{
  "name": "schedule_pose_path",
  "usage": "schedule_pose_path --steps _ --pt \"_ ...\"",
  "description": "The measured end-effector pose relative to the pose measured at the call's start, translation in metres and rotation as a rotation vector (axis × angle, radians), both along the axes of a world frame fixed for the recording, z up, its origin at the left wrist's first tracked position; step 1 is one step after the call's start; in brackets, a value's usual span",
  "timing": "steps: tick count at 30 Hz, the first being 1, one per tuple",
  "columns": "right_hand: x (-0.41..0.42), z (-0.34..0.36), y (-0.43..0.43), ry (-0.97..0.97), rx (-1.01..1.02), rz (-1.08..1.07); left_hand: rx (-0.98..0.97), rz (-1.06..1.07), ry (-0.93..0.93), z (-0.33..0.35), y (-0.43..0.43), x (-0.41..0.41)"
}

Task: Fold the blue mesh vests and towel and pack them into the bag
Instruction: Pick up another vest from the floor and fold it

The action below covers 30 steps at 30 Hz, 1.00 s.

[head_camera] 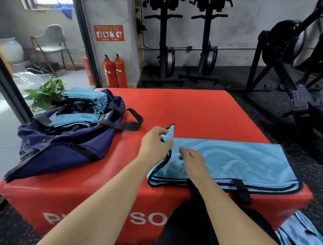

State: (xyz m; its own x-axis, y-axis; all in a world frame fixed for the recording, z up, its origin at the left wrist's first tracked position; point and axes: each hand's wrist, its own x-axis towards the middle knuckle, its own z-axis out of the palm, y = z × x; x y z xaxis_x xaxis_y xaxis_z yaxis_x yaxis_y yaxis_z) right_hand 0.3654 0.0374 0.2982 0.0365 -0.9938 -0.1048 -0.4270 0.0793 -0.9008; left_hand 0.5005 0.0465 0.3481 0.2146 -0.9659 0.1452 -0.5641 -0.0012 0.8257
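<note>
Fingers of the left hand pinch the raised far-left corner of a blue mesh vest, which lies flat in layers along the near right edge of the red box. The right hand sits curled on the cloth just beside it; whether it grips any fabric I cannot tell. The vest looks light, limp and thin, so it should crease easily but slide on the smooth top. The black-bound edges and corners are probably the firmest places to hold. The navy bag sits open at the left edge, with folded vests inside.
</note>
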Motion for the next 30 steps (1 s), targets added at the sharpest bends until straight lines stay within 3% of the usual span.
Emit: schedule_pose_path --steps 2,5,8,12,16,21,26,30 --pt "-0.012 0.008 -0.003 -0.305 0.191 -0.094 0.149 -0.162 0.062 -0.014 -0.002 -0.029" --pt "-0.027 0.007 -0.008 -0.322 0.322 -0.176 0.256 -0.184 0.156 -0.034 -0.008 -0.032" --pt "-0.031 0.003 -0.016 -0.29 0.319 -0.223 0.152 0.012 0.071 -0.042 -0.012 0.0" --pt "-0.024 0.004 -0.02 0.033 0.178 -0.202 0.089 0.129 -0.122 -0.045 -0.011 0.03" --pt "-0.025 0.013 -0.024 0.278 0.049 -0.153 0.068 0.155 -0.093 -0.038 -0.011 0.026" --pt "-0.097 0.038 -0.034 0.145 -0.143 -0.349 0.012 0.112 -0.089 -0.034 -0.019 0.004" --pt "-0.176 -0.004 -0.017 0.362 0.061 -0.408 0.127 -0.013 -0.182 -0.052 -0.028 -0.033" --pt "-0.188 -0.019 -0.019 0.373 0.033 -0.383 0.19 -0.123 -0.359 -0.057 -0.034 -0.063"
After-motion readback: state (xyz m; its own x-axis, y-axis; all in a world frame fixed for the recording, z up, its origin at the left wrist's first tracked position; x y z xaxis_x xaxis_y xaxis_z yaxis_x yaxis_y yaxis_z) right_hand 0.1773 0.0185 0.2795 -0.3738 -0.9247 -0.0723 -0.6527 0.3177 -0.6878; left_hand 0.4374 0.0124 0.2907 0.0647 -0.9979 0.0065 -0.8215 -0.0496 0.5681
